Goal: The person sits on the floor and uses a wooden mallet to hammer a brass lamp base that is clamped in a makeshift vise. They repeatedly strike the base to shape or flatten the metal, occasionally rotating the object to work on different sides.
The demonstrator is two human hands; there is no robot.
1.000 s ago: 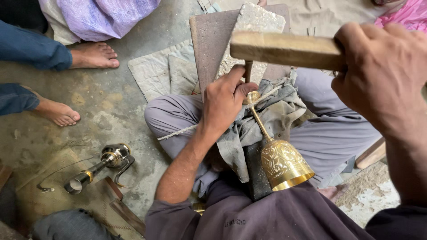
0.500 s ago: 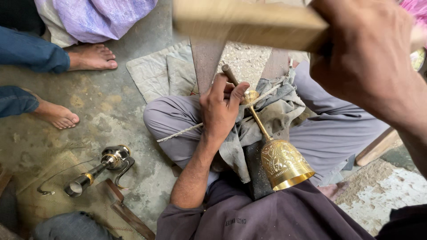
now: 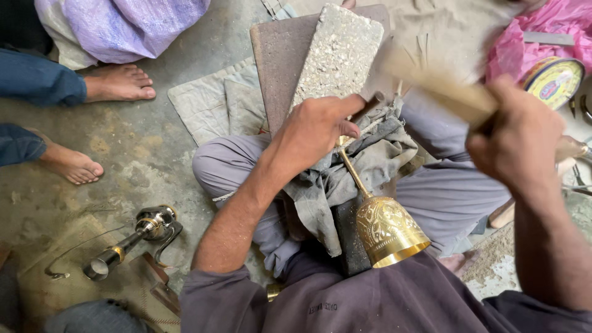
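Over the lap, both hands are clamped: left hand on the brass goblet, right hand on a wooden mallet.

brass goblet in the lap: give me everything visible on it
The goblet looks like polished brass: a bell-shaped cup with embossed patterning, smooth rim band and thin stem. It lies tilted, mouth toward the wearer, stem running up under the left hand, which covers its top end. It rests on grey cloth across the lap.
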